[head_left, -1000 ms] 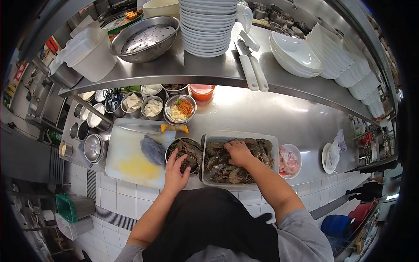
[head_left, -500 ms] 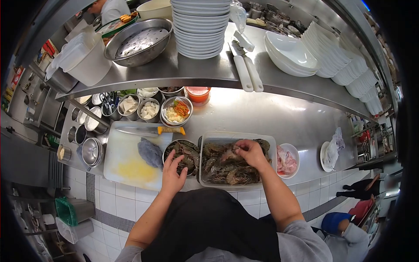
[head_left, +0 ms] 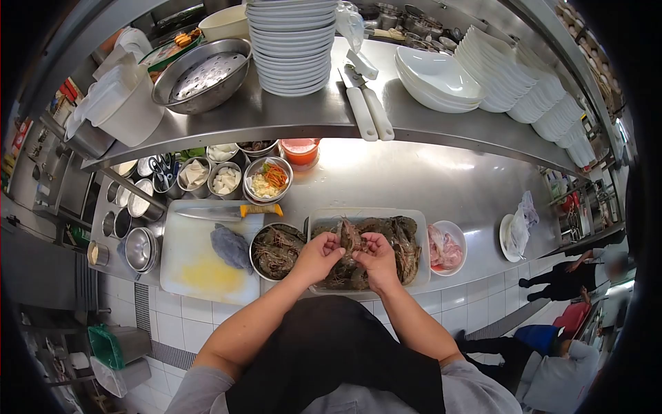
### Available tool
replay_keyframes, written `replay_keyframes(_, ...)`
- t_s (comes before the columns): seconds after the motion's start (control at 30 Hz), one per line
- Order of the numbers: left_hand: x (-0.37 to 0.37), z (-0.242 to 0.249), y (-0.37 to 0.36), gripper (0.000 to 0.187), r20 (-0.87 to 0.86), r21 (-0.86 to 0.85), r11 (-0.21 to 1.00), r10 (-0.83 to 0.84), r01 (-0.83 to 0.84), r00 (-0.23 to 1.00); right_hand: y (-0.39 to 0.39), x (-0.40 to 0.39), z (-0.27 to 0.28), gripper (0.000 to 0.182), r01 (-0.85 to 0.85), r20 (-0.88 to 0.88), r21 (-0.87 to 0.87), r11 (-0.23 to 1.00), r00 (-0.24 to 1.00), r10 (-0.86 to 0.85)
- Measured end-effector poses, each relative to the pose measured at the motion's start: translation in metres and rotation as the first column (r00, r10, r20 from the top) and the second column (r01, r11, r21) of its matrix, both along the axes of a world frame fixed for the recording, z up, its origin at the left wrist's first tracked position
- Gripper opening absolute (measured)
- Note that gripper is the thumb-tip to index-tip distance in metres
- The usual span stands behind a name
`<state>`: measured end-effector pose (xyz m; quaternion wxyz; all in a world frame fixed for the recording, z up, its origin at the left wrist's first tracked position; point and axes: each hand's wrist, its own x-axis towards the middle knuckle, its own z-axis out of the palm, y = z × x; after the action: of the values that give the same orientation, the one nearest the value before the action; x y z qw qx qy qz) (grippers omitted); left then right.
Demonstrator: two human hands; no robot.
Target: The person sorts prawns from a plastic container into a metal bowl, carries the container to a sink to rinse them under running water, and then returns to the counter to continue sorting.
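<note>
Both hands hold one prawn [head_left: 350,236] above a rectangular tub [head_left: 422,238] full of dark prawns. My left hand [head_left: 323,257] pinches its left side, and my right hand [head_left: 377,259] pinches the right side. Left of the tub stands a round metal bowl [head_left: 252,254] of whole prawns. A white bowl [head_left: 462,257] with pale pink peeled pieces is beside the tub on the right.
A white cutting board [head_left: 181,241] carries a yellow-handled knife [head_left: 241,210] and a grey cloth [head_left: 231,247]. Behind are small ingredient bowls [head_left: 267,181]. A steel shelf [head_left: 289,117] with plates spans the front. People [head_left: 579,272] stand at the far right.
My left hand has moved right from the round bowl to the tub and taken hold of the prawn with my right hand. My right hand has moved slightly left. The camera view has shifted.
</note>
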<state>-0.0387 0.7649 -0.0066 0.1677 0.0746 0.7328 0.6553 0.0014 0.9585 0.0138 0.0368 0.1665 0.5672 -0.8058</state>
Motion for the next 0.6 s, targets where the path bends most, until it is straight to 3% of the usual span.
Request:
replay_keyframes(0.2, 0.014, 0.014, 0.003, 0.028, 0.038, -0.151, 0.984, -0.090, 0.095, 0.995, -0.003, 0.006, -0.040, 0.042, -0.041, -0.114, 0.171, 0.984, 0.992, 0.061)
replay_keyframes(0.3, 0.009, -0.025, 0.002, 0.036, 0.081, 0.154, 0.984, -0.099, 0.086, 0.992, 0.003, 0.008, -0.045, 0.041, -0.151, -0.111, 0.159, 0.976, 0.979, 0.169)
replay_keyframes(0.4, 0.011, -0.012, -0.005, 0.039, 0.094, -0.071, 0.987, -0.135, 0.142, 0.986, 0.008, 0.012, -0.021, 0.040, -0.304, 0.113, 0.127, 0.944, 0.950, 0.291)
replay_keyframes(0.6, 0.015, -0.023, -0.002, 0.052, 0.068, -0.187, 0.978, -0.084, 0.095, 0.994, 0.018, 0.017, -0.040, 0.037, -0.260, 0.090, 0.219, 0.941, 0.965, 0.246)
